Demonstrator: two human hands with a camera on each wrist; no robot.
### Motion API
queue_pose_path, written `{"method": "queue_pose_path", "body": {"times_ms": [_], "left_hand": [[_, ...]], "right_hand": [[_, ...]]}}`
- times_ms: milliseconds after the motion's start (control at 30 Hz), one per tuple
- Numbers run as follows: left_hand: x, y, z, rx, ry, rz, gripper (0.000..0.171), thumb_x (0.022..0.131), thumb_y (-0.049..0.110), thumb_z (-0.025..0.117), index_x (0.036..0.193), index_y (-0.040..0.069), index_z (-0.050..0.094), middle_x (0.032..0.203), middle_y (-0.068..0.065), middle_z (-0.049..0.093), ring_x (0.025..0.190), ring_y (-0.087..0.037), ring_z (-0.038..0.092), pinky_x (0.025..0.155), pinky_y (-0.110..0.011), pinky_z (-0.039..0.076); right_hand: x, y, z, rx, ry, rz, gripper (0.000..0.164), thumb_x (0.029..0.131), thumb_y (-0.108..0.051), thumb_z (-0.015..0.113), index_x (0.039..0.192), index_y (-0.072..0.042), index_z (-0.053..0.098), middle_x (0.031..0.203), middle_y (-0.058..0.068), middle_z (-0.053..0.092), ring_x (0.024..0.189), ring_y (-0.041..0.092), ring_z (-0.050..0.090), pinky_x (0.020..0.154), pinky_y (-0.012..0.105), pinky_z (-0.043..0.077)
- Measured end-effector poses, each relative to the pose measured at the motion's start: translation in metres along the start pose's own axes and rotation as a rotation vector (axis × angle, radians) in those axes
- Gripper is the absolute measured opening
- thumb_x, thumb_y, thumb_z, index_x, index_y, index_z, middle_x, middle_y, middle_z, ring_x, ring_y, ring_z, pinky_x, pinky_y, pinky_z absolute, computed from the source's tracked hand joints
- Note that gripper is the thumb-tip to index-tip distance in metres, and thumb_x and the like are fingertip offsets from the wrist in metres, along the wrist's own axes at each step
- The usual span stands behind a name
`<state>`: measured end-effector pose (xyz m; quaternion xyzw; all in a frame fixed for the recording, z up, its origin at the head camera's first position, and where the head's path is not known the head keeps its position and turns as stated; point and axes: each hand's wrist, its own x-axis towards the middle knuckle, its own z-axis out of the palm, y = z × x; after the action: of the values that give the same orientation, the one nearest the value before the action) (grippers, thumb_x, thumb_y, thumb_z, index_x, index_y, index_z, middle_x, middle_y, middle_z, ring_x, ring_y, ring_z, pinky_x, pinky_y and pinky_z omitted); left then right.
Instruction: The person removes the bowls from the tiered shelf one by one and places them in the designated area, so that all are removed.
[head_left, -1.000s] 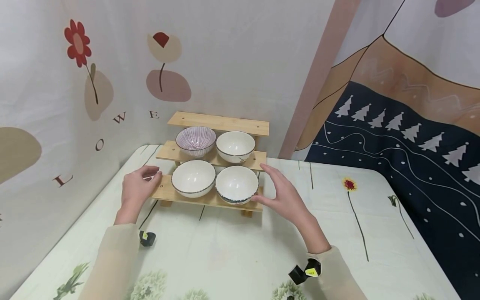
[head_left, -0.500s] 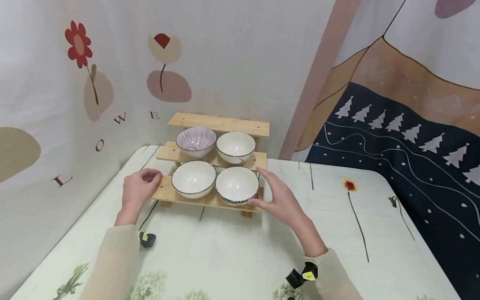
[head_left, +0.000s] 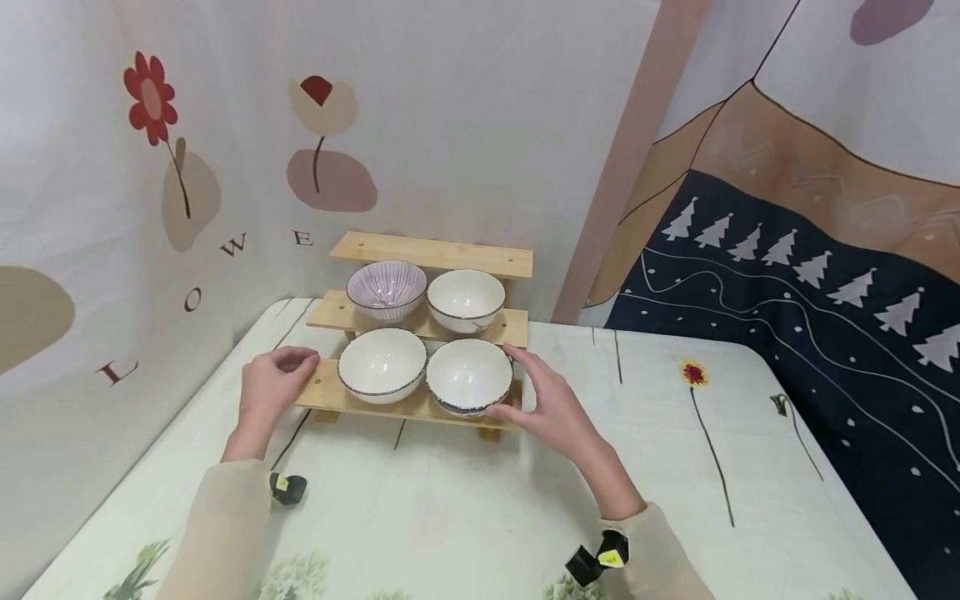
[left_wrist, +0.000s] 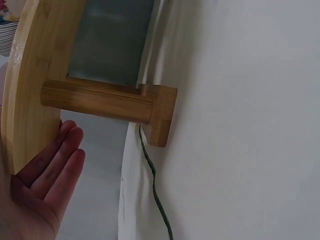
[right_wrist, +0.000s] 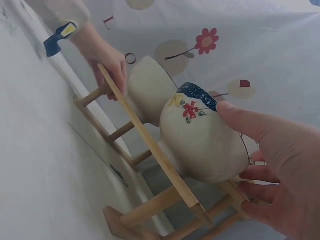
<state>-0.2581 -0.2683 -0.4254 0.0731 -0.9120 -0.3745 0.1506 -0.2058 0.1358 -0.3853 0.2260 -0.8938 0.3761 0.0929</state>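
A three-tier wooden display stand (head_left: 318, 390) carries several bowls. At the left end of its lowest board, my left hand (head_left: 272, 387) grips the wood; in the left wrist view its fingers (left_wrist: 62, 175) lie beneath the board (left_wrist: 42, 75). My right hand (head_left: 553, 410) holds the right side of the front right white bowl (head_left: 468, 373), thumb at the near rim and fingers round the far side. That bowl (right_wrist: 200, 142) shows painted flowers and a dark blue rim patch in the right wrist view. Beside it sits the front left white bowl (head_left: 381, 365).
On the middle board stand a purple-striped bowl (head_left: 386, 287) and another white bowl (head_left: 467, 298). The top board (head_left: 435, 253) bears nothing. A flower-print cloth covers the table (head_left: 450, 508); printed curtains (head_left: 465, 108) hang behind and at the sides.
My right hand has moved slightly left, closing in round the front right bowl. My left hand stays at the board's end. The head view has shifted slightly.
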Motion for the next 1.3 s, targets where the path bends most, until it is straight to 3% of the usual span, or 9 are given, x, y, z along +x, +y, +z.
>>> {"method": "queue_pose_path", "body": {"times_ms": [167,367,467,600,900,1000,1133,1300], "left_hand": [[0.001,-0.002,-0.001,-0.028,-0.032,0.011,0.038,0.099,0.034,0.06,0.118,0.003,0.071,0.117,-0.022,0.072,0.108,-0.041,0.068,0.097,-0.051,0.049],[0.004,-0.007,-0.006,-0.059,-0.119,0.015,0.044,0.1,0.041,0.057,0.123,0.005,0.069,0.122,-0.02,0.07,0.115,-0.038,0.066,0.095,-0.043,0.048],[0.006,-0.011,-0.008,-0.059,-0.14,0.019,0.047,0.099,0.045,0.058,0.124,0.006,0.069,0.123,-0.019,0.07,0.101,-0.011,0.069,0.095,-0.039,0.047],[0.008,-0.016,-0.011,-0.064,-0.153,0.015,0.052,0.096,0.051,0.06,0.124,0.007,0.069,0.123,-0.018,0.071,0.086,0.018,0.05,0.094,-0.037,0.047],[0.01,-0.022,-0.012,-0.127,-0.205,-0.004,0.058,0.094,0.055,0.062,0.128,0.007,0.066,0.121,-0.005,0.073,0.086,0.023,0.05,0.097,-0.035,0.048],[0.011,-0.023,-0.012,-0.154,-0.212,-0.001,0.059,0.093,0.054,0.063,0.129,0.006,0.065,0.116,0.005,0.074,0.088,0.023,0.051,0.094,-0.025,0.048],[0.011,-0.025,-0.01,-0.172,-0.21,0.013,0.058,0.093,0.054,0.063,0.128,0.007,0.065,0.1,0.031,0.065,0.09,0.023,0.053,0.084,-0.007,0.043],[0.011,-0.026,-0.008,-0.191,-0.198,0.034,0.055,0.094,0.051,0.063,0.128,0.008,0.065,0.094,0.04,0.057,0.09,0.022,0.054,0.081,-0.004,0.043]], "right_hand": [[0.001,0.001,0.002,0.132,-0.002,0.002,0.083,0.081,-0.029,0.083,0.15,-0.008,0.041,0.152,0.009,0.049,0.14,0.026,0.049,0.114,0.045,0.046],[0.003,-0.001,0.003,0.289,-0.01,0.06,0.072,0.088,-0.022,0.077,0.149,-0.007,0.043,0.151,0.012,0.051,0.137,0.03,0.052,0.111,0.041,0.048],[0.003,-0.003,0.002,0.328,-0.003,0.107,0.068,0.09,-0.02,0.075,0.149,-0.007,0.044,0.149,0.014,0.052,0.135,0.031,0.055,0.109,0.041,0.05],[0.004,-0.005,0.004,0.368,0.011,0.164,0.063,0.09,-0.018,0.075,0.146,-0.007,0.048,0.145,0.015,0.056,0.131,0.031,0.058,0.105,0.038,0.053],[0.007,-0.007,0.009,0.365,0.059,0.292,0.052,0.094,-0.02,0.07,0.142,-0.009,0.055,0.135,0.016,0.063,0.116,0.032,0.067,0.097,0.039,0.059],[0.009,-0.008,0.01,0.419,0.06,0.344,0.05,0.095,-0.018,0.067,0.142,-0.006,0.054,0.134,0.018,0.063,0.116,0.033,0.067,0.091,0.038,0.062],[0.01,-0.009,0.011,0.505,0.05,0.415,0.051,0.096,-0.015,0.065,0.143,-0.002,0.051,0.133,0.022,0.062,0.119,0.034,0.065,0.086,0.036,0.063],[0.012,-0.009,0.012,0.611,0.012,0.507,0.054,0.099,-0.017,0.06,0.148,-0.002,0.045,0.135,0.022,0.059,0.11,0.025,0.064,0.085,0.036,0.063]]}}
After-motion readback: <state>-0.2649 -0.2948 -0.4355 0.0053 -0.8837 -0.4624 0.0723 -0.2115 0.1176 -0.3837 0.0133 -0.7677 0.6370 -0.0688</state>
